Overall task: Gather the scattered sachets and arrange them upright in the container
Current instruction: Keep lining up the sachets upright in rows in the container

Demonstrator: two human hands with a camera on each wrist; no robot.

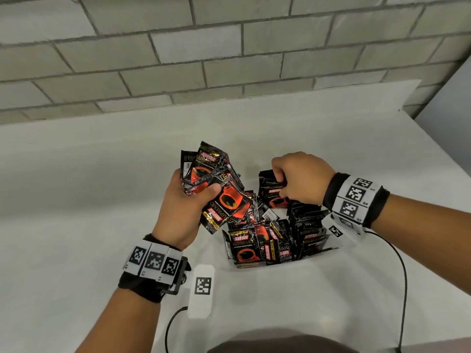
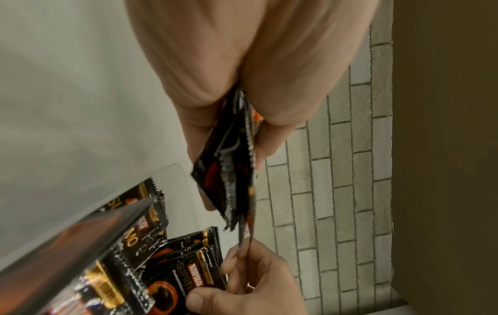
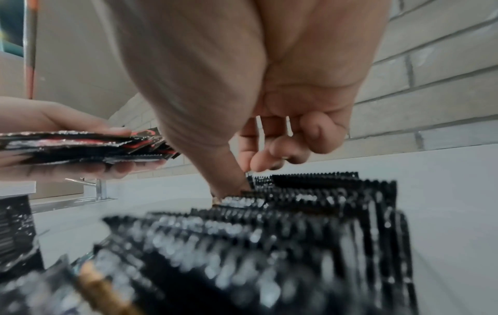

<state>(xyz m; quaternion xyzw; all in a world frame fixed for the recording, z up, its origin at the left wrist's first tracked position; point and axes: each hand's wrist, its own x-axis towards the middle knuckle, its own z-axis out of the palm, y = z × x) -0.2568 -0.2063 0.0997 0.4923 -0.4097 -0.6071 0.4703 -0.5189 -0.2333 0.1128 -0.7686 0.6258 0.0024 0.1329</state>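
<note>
My left hand point(image 1: 188, 197) grips a fanned bundle of black-and-red coffee sachets point(image 1: 211, 179) above the white table, thumb across their fronts; the bundle point(image 2: 231, 170) shows edge-on in the left wrist view. To its right a clear container point(image 2: 175, 170) holds several sachets: an upright row point(image 1: 308, 225) on the right, others leaning at the front point(image 1: 244, 248). My right hand point(image 1: 300, 179) pinches the top of a sachet point(image 1: 270, 184) at the row's far end. In the right wrist view its thumb point(image 3: 231, 187) is pushed between the upright sachets point(image 3: 296, 223).
A white tag with a black marker point(image 1: 202, 286) lies on the table near my left wrist. Black cables point(image 1: 404, 276) run from both wristbands toward the front edge. A grey brick wall point(image 1: 229, 59) backs the table, whose right edge point(image 1: 438, 149) slants away.
</note>
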